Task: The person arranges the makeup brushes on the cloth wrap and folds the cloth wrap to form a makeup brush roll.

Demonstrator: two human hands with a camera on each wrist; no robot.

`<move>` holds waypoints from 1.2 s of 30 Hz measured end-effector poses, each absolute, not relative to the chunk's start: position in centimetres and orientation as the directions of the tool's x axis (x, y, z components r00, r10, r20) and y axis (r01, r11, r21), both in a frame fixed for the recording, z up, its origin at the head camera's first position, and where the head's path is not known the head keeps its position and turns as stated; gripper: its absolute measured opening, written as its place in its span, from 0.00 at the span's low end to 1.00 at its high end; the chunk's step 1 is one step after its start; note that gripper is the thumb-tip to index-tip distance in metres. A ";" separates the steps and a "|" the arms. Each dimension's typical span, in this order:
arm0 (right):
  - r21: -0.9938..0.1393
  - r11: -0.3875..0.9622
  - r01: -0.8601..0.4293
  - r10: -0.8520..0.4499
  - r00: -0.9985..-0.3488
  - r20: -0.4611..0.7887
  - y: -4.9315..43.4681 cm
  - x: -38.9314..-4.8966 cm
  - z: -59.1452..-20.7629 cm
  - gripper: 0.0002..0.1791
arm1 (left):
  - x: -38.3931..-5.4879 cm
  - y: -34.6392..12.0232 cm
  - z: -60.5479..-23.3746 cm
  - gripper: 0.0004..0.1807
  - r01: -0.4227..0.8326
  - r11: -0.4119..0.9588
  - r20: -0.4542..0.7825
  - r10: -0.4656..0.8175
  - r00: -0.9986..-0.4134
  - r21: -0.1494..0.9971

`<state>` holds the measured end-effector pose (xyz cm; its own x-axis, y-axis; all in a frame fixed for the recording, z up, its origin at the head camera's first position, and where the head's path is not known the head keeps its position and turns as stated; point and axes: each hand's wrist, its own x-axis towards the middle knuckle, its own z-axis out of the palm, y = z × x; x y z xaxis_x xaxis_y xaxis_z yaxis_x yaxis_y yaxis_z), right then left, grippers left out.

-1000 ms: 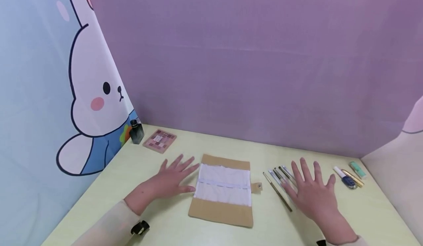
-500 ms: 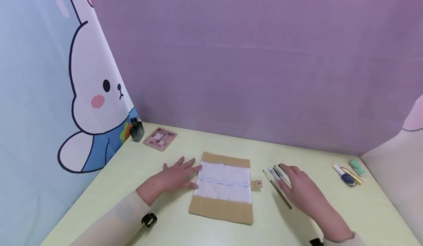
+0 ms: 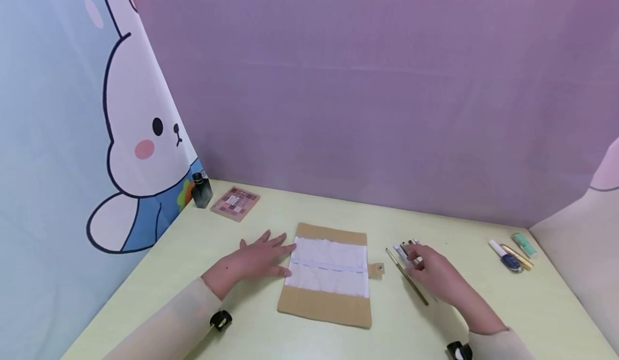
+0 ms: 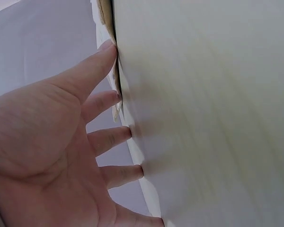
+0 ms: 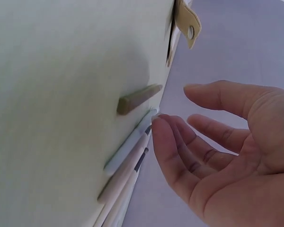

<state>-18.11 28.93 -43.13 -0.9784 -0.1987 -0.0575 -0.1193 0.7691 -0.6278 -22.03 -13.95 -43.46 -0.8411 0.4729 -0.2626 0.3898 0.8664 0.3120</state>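
Note:
A tan fabric brush roll (image 3: 324,306) with a white pocketed lining lies unrolled mid-table, its snap strap (image 3: 375,270) sticking out to the right. My left hand (image 3: 256,259) rests with spread fingers at its left edge; in the left wrist view the fingertips touch down along that edge. Slim makeup brushes lie side by side right of the roll, a brown-handled brush (image 3: 407,277) nearest it. Over them is my right hand (image 3: 435,273), fingers bent. In the right wrist view the thumb stands apart, and the index fingertip is right at a pale blue brush (image 5: 131,143).
At the back left stand a dark bottle (image 3: 201,191) and a pink palette (image 3: 235,204). A blue-and-white bottle (image 3: 505,257), a gold tube (image 3: 517,257) and a green item (image 3: 524,245) lie at the far right. A purple cloth wall (image 3: 367,107) borders the table's back.
My right hand has come down and left from spread above the table to the brushes, its fingers bending. My left hand has shifted slightly right against the roll's edge.

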 end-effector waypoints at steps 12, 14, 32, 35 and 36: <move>-0.626 0.774 -0.091 -0.183 -0.980 -0.084 28.0 -18.9 -43.9 0.30 | -21.9 -13.9 -43.6 0.39 0.381 0.865 -0.269 0.472 -0.840 0.327; -0.618 0.781 -0.091 -0.183 -0.979 -0.088 27.9 -19.0 -43.9 0.29 | -21.9 -13.9 -43.6 0.39 0.384 0.864 -0.268 0.474 -0.839 0.326; -0.463 0.867 -0.182 -0.243 -0.967 -0.074 27.1 -20.0 -44.2 0.13 | -22.1 -14.1 -43.6 0.40 0.386 0.862 -0.269 0.477 -0.837 0.328; -0.424 0.885 -0.192 -0.239 -0.969 -0.059 26.8 -20.0 -44.1 0.14 | -22.1 -14.0 -43.6 0.40 0.388 0.863 -0.266 0.477 -0.838 0.323; -0.414 0.890 -0.192 -0.236 -0.970 -0.058 26.7 -20.0 -44.2 0.13 | -22.1 -14.0 -43.6 0.40 0.387 0.863 -0.267 0.476 -0.838 0.325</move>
<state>-20.03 26.75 -44.16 -0.9699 -0.2365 -0.0576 -0.1924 0.8899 -0.4136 -22.07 -14.03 -43.57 -0.8378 0.4764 -0.2669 0.3872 0.8629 0.3248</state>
